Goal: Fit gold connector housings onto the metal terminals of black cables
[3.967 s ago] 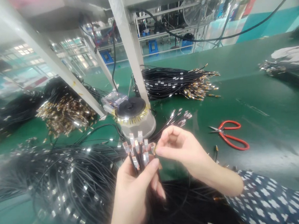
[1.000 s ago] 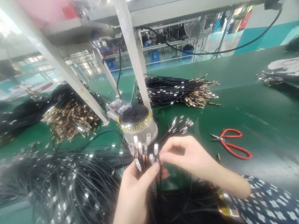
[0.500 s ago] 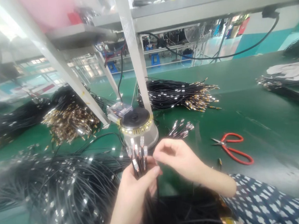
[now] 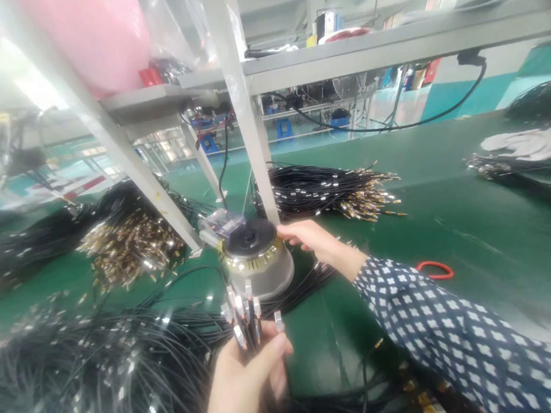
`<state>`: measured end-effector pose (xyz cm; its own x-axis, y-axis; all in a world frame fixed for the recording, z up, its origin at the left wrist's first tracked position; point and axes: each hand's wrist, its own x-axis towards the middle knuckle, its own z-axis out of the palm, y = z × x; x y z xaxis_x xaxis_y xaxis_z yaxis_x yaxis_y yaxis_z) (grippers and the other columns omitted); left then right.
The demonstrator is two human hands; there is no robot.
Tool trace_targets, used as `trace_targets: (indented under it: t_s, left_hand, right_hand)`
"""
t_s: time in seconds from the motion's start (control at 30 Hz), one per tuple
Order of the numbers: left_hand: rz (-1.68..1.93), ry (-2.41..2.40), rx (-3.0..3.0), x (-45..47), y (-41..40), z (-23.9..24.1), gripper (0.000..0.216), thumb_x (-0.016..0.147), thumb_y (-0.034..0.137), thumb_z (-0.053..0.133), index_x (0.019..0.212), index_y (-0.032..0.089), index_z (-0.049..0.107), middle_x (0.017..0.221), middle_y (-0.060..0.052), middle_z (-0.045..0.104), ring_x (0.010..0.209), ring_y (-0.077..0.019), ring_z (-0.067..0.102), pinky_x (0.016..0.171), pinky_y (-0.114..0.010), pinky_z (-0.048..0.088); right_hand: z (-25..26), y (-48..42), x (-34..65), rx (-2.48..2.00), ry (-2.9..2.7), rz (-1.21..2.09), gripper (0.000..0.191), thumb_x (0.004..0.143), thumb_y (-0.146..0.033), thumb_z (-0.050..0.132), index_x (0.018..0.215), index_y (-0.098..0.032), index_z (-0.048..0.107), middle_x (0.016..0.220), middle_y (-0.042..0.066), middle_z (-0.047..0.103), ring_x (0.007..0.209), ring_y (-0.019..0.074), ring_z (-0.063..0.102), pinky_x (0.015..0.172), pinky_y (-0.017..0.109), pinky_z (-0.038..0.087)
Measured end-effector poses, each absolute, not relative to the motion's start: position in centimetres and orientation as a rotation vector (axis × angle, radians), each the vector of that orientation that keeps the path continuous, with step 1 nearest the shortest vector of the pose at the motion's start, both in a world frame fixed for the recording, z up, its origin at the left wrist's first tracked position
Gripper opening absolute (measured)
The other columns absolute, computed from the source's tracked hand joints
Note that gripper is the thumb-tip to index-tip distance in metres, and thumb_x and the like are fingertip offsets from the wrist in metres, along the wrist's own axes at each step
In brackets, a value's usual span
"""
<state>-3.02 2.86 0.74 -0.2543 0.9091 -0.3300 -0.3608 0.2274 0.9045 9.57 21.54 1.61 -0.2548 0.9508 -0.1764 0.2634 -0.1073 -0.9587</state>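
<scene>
My left hand (image 4: 245,382) is closed around a bundle of thin black cables (image 4: 247,318), held upright with their small metal connectors fanned out above my thumb. My right hand (image 4: 310,239), in a dotted dark sleeve, reaches forward to the round grey dispenser-like device with a black top (image 4: 258,262). Its fingertips are pinched together at the device's right upper rim. What they pinch is too small to make out. A small bundle of metal-tipped cables lies on the green table (image 4: 474,215) under my right forearm.
Coiled black cables with gold connectors lie at the back centre (image 4: 336,188) and left (image 4: 128,238). A loose tangle of cables (image 4: 92,370) fills the near left. A red scissors handle (image 4: 436,270) shows behind my sleeve. Grey frame posts (image 4: 242,106) rise behind the device.
My right hand has left the cable bundle and moved forward to the round device's rim. The left hand, still holding the bundle, now sits lower in view, and the camera has tilted up.
</scene>
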Motion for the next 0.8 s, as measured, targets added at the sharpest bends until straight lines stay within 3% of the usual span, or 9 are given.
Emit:
trace_targets:
  t_s: [0.1, 0.23, 0.3, 0.4, 0.63, 0.8]
  left_hand:
    - [1.338, 1.297, 0.583, -2.9, 2.9, 0.8, 0.028, 0.058, 0.025, 0.086, 0.075, 0.013, 0.067, 0.054, -0.001, 0.064, 0.037, -0.0049, 0.04, 0.037, -0.018, 0.031]
    - [1.329, 1.301, 0.598, -3.0, 2.9, 0.8, 0.026, 0.059, 0.025, 0.084, 0.074, 0.013, 0.067, 0.055, -0.002, 0.064, 0.037, -0.005, 0.039, 0.037, -0.018, 0.031]
    - [1.337, 1.299, 0.605, -3.0, 2.8, 0.8, 0.025, 0.06, 0.024, 0.084, 0.074, 0.013, 0.067, 0.055, -0.002, 0.064, 0.037, -0.005, 0.04, 0.037, -0.018, 0.032]
    - [1.338, 1.29, 0.596, -3.0, 2.8, 0.8, 0.026, 0.06, 0.024, 0.084, 0.075, 0.012, 0.067, 0.055, -0.002, 0.064, 0.037, -0.0049, 0.04, 0.038, -0.018, 0.032]
    - [1.318, 1.282, 0.583, -3.0, 2.9, 0.6, 0.028, 0.059, 0.026, 0.085, 0.076, 0.013, 0.066, 0.055, -0.001, 0.064, 0.038, -0.005, 0.04, 0.038, -0.018, 0.032]
    - [1.335, 1.282, 0.578, -3.0, 2.8, 0.7, 0.027, 0.059, 0.024, 0.085, 0.075, 0.013, 0.066, 0.055, -0.002, 0.064, 0.038, -0.005, 0.04, 0.038, -0.018, 0.033]
  right_hand:
    - [1.6, 21.7, 9.5, -1.37, -1.584, 1.377, 0.03, 0.093, -0.032, 0.058, 0.117, -0.015, 0.059, 0.117, 0.009, 0.062, 0.098, 0.0202, 0.063, 0.082, 0.04, 0.055]
    - [1.8, 21.2, 9.6, -1.295, -1.617, 1.186, 0.009, 0.084, -0.023, 0.066, 0.08, -0.015, 0.068, 0.091, 0.006, 0.069, 0.089, 0.0206, 0.063, 0.085, 0.038, 0.05]
    - [1.7, 20.7, 9.7, -1.222, -1.603, 1.036, 0.009, 0.08, -0.019, 0.067, 0.071, -0.018, 0.066, 0.093, 0.006, 0.069, 0.096, 0.0225, 0.061, 0.093, 0.037, 0.045]
    - [1.5, 20.2, 9.9, -1.136, -1.565, 0.908, 0.003, 0.081, -0.022, 0.064, 0.078, -0.021, 0.065, 0.103, 0.005, 0.067, 0.101, 0.0212, 0.059, 0.097, 0.036, 0.041]
    - [0.6, 20.3, 9.5, -1.114, -1.498, 1.079, 0.009, 0.079, -0.023, 0.067, 0.078, -0.015, 0.065, 0.08, 0.007, 0.073, 0.072, 0.016, 0.067, 0.072, 0.031, 0.053]
    - [0.8, 19.6, 9.1, -1.092, -1.47, 1.034, 0.013, 0.069, -0.014, 0.072, 0.077, -0.017, 0.062, 0.075, 0.004, 0.071, 0.072, 0.0174, 0.067, 0.073, 0.033, 0.053]
